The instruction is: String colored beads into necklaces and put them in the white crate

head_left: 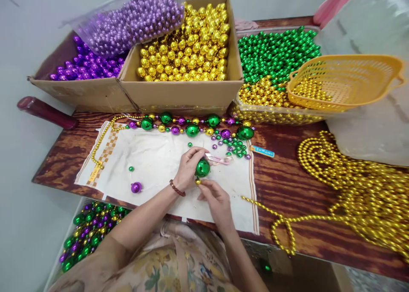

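My left hand [189,166] is closed with its fingertips on a large shiny green bead [202,168]. Just below that, a small gold bead [198,181] sits at the fingertips of my right hand [217,200], which pinches it. A slim pinkish tool [218,158], its kind unclear, lies at the left fingertips; I cannot tell whether the hand touches it. On the white cloth [162,156] to the left are a purple bead [136,187] and a small green bead [131,168]. Loose green beads [238,147] are clustered at the cloth's right side.
A strand of mixed beads [192,130] runs along the cloth's far edge. Behind stand a cardboard box of gold beads [182,94] and a yellow basket [351,64]. Gold bead chains [367,198] cover the table's right. A blue-handled cutter [263,151] lies beside the cloth.
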A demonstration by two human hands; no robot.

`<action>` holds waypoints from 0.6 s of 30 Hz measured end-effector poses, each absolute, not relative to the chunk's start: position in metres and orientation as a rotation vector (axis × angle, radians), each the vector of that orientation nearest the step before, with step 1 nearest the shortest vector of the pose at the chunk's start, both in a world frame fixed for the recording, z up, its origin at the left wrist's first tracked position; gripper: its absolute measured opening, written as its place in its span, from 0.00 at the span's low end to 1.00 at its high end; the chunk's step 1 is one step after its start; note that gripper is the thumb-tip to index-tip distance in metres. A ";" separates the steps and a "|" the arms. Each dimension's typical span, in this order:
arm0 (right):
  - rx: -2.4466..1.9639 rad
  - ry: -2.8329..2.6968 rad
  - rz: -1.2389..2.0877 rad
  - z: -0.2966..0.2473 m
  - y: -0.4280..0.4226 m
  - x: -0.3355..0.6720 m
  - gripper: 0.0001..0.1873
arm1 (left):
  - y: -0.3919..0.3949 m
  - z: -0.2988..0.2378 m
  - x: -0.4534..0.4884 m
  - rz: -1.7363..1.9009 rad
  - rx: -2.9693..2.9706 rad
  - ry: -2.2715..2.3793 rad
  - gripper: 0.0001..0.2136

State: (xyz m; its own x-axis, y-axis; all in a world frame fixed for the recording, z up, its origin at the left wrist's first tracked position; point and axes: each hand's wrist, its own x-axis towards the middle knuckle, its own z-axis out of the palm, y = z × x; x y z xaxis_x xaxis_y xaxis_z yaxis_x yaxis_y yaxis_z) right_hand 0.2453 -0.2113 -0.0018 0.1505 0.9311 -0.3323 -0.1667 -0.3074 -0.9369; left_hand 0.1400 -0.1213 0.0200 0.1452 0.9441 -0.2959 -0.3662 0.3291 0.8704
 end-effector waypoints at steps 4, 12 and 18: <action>-1.435 -0.758 1.164 0.007 -0.191 0.269 0.16 | -0.119 0.027 0.139 0.733 0.915 0.910 0.12; -1.182 -0.329 1.053 0.004 -0.164 0.295 0.17 | -0.121 0.035 0.124 0.294 1.075 0.841 0.06; -1.089 -0.469 1.440 0.000 -0.181 0.272 0.18 | -0.117 0.036 0.114 0.301 1.016 0.808 0.06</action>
